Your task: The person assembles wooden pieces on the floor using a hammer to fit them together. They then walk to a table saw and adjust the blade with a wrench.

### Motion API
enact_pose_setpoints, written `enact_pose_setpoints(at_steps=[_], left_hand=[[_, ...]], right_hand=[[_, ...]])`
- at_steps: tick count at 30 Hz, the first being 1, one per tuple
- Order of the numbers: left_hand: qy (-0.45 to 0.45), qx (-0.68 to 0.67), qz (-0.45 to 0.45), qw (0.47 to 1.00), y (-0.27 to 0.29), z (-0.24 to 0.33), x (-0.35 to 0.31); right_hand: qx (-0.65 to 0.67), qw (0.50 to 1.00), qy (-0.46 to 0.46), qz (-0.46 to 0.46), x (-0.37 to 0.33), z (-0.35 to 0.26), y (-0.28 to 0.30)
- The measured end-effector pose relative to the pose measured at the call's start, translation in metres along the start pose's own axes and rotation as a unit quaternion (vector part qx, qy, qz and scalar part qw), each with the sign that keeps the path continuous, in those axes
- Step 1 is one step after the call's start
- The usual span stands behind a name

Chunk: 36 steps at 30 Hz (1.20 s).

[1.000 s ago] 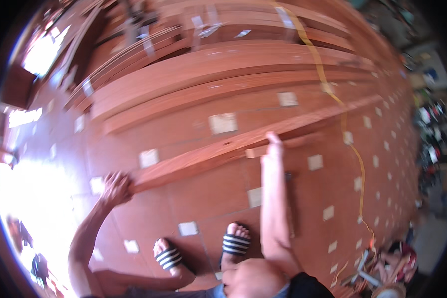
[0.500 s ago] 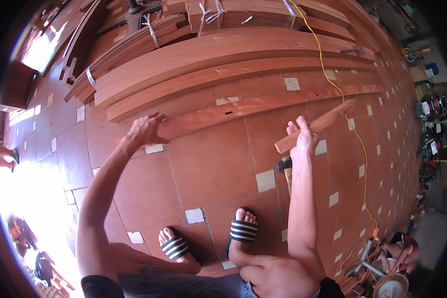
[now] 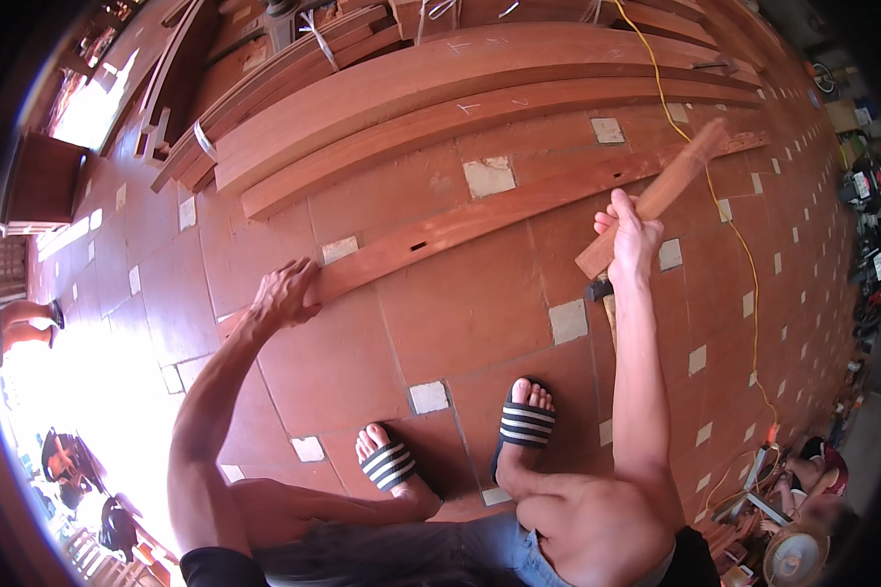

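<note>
My left hand [image 3: 289, 292] is closed over the near-left part of a long reddish wooden board [image 3: 504, 211], its fingers bent round the far edge. Small dark slots are cut into that board, which lies at a slant across the floor. In my right hand [image 3: 632, 240] is a short, thick wooden block [image 3: 677, 178], gripped near its lower end and raised over the board's right part. The block's far end is smeared by motion. Below my right wrist lies a hammer [image 3: 600, 290] with a dark head, its handle partly hidden by my forearm.
Thick timber beams [image 3: 382, 137] lie beyond the board, with tied bundles of wood [image 3: 294, 78] behind them. A yellow cable [image 3: 740, 245] runs along the right. A fan [image 3: 796, 560] and a seated person [image 3: 820, 479] are at the lower right. Another person's legs [image 3: 29, 323] show at far left.
My left hand has come down from an open reach and closed on the board. My right hand has swung the block to a steeper tilt. The whole view has shifted slightly.
</note>
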<state>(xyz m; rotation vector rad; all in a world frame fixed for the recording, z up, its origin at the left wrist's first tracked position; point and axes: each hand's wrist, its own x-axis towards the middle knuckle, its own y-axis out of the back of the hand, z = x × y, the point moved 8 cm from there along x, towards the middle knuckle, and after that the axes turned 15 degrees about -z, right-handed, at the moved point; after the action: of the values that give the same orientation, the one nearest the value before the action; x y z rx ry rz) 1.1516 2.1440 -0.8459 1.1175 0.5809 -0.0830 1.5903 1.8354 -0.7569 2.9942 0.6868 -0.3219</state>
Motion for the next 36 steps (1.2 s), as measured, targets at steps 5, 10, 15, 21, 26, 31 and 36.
enact_pose_setpoints(at_steps=[5,10,15,21,26,31,36], left_hand=[[0.039,0.019,0.007,0.999,-0.013,-0.022,-0.042],[0.057,0.014,0.028,0.998,-0.021,-0.029,-0.043],[0.078,0.020,0.013,0.997,-0.006,-0.025,-0.044],[0.053,0.062,0.182,0.980,0.095,-0.001,-0.054],[0.123,0.002,0.164,0.979,0.149,0.011,-0.132],[0.235,-0.025,0.143,0.961,0.138,0.006,-0.261],[0.400,-0.082,0.088,0.908,0.078,0.002,-0.410]], right_hand=[[-0.029,0.994,0.022,-0.105,-0.003,-0.006,-0.061],[-0.106,0.968,0.000,-0.227,-0.025,-0.011,-0.106],[-0.177,0.915,-0.051,-0.358,-0.043,-0.011,-0.123],[-0.325,0.823,-0.034,-0.465,-0.052,-0.012,-0.147],[-0.595,0.682,0.076,-0.418,-0.057,-0.019,-0.182],[-0.582,0.579,0.332,-0.464,-0.024,0.049,-0.189],[-0.586,0.567,0.274,-0.509,-0.026,0.079,-0.200]])
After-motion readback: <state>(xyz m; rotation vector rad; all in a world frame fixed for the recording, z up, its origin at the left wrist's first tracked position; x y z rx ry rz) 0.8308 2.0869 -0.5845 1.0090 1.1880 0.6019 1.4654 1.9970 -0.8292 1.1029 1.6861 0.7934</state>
